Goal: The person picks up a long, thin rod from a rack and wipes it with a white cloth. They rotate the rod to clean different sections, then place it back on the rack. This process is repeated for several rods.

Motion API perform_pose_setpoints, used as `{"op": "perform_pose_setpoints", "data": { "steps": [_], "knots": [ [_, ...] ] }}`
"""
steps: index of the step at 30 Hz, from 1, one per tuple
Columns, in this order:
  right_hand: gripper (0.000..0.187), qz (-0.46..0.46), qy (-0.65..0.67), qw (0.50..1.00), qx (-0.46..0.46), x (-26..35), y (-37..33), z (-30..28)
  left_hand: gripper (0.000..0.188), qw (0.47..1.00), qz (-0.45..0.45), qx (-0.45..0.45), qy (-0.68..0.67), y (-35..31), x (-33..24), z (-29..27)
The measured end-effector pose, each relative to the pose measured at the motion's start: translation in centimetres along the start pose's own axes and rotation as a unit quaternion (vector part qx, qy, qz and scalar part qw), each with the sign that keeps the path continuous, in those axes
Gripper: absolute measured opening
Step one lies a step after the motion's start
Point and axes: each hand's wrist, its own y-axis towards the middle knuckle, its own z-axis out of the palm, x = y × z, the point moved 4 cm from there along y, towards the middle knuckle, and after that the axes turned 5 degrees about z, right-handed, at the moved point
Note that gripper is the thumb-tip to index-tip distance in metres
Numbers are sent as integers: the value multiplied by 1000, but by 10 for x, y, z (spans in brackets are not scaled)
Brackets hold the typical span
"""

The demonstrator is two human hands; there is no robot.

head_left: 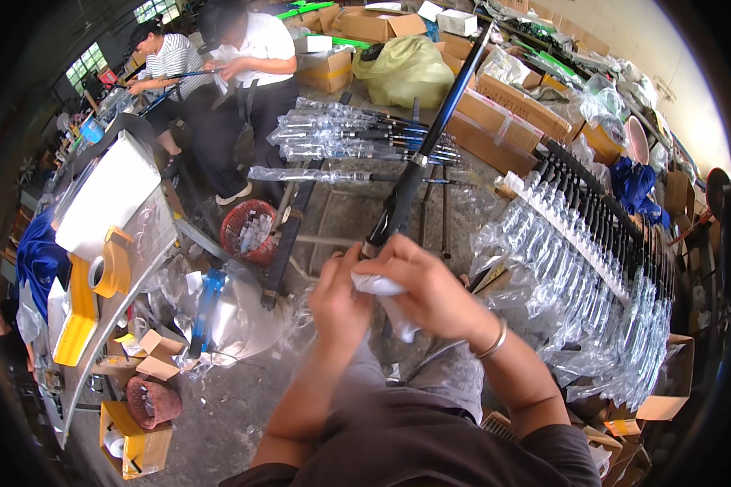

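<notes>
One black rod (398,204) slanted up ahead, its low end in the curled left hand (338,296), the right hand (430,288) pinched white cloth (375,284), bagged rods (573,296) stood at right, a red basket (233,242) sat on grey floor (223,406)

No text, number or sign can be read; any print on the boxes (477,146) is too blurred.

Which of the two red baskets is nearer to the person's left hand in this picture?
The upper basket, holding whitish pieces; the other basket, at the picture's lower left, is farther from the left hand.
</notes>
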Motion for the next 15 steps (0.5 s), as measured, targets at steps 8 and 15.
{"op": "perform_pose_setpoints", "data": {
  "steps": [8, 15],
  "knots": [
    [35, -9, -203, 966, -161, -7, 31, -26, 46, 999, 0, 5, -32, 8, -11, -6],
    [45, -16, -155, 970, -185, 7, 38, -50, 45, 1000, -1, -7, -6, 5, -3, -10]
  ]
}}
